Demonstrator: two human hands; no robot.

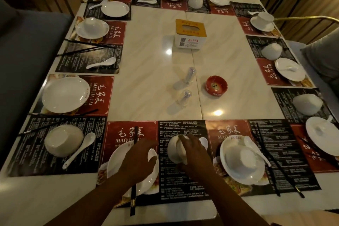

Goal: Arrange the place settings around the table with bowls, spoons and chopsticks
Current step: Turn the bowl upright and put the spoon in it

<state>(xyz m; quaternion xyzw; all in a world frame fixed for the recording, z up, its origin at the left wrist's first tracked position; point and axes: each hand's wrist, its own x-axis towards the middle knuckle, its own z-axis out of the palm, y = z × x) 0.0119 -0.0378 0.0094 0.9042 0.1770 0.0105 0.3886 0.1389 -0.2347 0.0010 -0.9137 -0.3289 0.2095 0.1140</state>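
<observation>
At the surface's near edge the left grip (137, 159) lies over a white plate (116, 165) and black chopsticks (133, 200), fingers curled at the rim; whether it holds anything, I cannot tell. Just beside it, the right grip (192, 153) clasps a glossy white upturned bowl (173, 150), with a white spoon (204, 142) behind

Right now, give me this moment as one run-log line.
left hand: over plate, grip unclear | right hand: grips upturned bowl | chopsticks: across plate
</observation>
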